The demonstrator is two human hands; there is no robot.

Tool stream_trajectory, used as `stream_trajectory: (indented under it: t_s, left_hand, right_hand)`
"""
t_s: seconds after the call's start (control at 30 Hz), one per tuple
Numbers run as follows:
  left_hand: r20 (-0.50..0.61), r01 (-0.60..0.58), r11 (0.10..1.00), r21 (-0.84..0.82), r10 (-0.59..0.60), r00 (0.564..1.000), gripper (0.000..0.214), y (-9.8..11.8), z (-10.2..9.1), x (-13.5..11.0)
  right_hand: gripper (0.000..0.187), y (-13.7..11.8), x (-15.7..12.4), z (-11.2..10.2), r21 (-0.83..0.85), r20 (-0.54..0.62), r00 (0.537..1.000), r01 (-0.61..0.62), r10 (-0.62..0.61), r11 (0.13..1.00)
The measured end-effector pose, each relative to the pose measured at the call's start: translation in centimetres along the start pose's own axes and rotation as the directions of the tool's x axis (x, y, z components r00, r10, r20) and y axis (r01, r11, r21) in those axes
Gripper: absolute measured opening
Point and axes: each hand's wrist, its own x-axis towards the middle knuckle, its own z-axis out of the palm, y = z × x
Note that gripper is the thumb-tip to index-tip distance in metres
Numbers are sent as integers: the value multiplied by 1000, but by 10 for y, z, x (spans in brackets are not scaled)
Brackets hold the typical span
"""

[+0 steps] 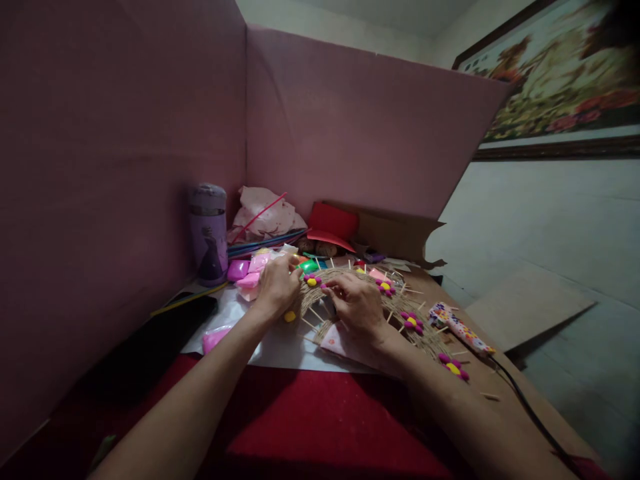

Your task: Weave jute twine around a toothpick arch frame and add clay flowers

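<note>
A ring-shaped craft wound with brown twine (367,275) lies in front of me, with thin wooden sticks poking out around it. Several flowers with magenta petals and yellow centres sit on the twine, among them one flower (412,323) on its right side. My left hand (278,288) is closed at the ring's left edge, fingertips beside the leftmost flower (313,282). Over the ring, my right hand (357,305) pinches a small magenta clay petal (324,287) close to that same flower. A yellow clay piece (290,317) lies below my left hand.
A patterned glue gun (460,327) with a black cord lies at the right. Bags of coloured clay (239,269) are at the left, near a purple bottle (208,233). Pink panels (350,127) stand behind and left; red cloth (320,420) covers the front.
</note>
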Motion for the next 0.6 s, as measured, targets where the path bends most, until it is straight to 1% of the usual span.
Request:
stream_trajectory:
  t_s: [0.1, 0.17, 0.27, 0.33, 0.6]
  left_hand:
    - [92, 10, 994, 110, -21, 996, 26, 2, 0, -3]
    - [117, -6, 988, 157, -13, 993, 31, 3, 0, -4]
    - [116, -15, 981, 192, -7, 993, 36, 4, 0, -5]
    - [111, -5, 980, 200, -18, 994, 36, 4, 1, -6]
    - [113, 7, 972, 235, -35, 993, 34, 6, 3, -7]
  right_hand:
    - [13, -2, 3, 5, -94, -2, 1000, 14, -14, 995]
    - [13, -2, 2, 7, -140, 3, 1000, 31, -31, 990]
    - [11, -1, 0, 9, -169, 10, 998, 64, -63, 984]
    - [10, -1, 0, 10, -161, 16, 997, 74, -72, 984]
    - [8, -1, -1, 12, -110, 48, 997, 68, -63, 992]
